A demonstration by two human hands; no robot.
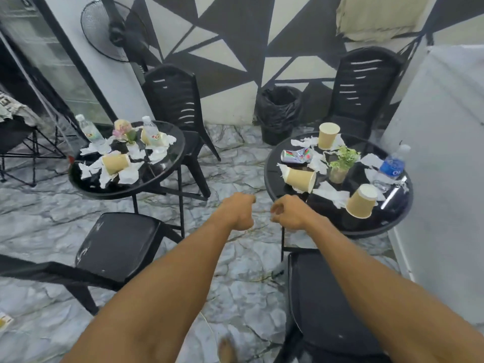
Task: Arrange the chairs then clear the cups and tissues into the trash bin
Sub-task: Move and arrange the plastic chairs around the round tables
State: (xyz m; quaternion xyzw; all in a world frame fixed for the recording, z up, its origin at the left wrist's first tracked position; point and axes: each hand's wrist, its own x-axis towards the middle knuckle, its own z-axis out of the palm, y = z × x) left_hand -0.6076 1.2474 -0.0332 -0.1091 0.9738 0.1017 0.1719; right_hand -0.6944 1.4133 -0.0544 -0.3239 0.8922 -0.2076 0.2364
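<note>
Two round black tables carry litter. The left table holds a tipped paper cup, another cup and several crumpled tissues. The right table holds an upright cup, two tipped cups and tissues. Black chairs stand behind the left table, behind the right table, at the near left and at the near right. The lined trash bin stands by the wall. My left hand and my right hand hang over the floor, fingers curled, holding nothing.
Water bottles, a crushed can and small potted plants also sit on the tables. A standing fan is at the back left, a white panel at the right. My bare foot is on the marble floor.
</note>
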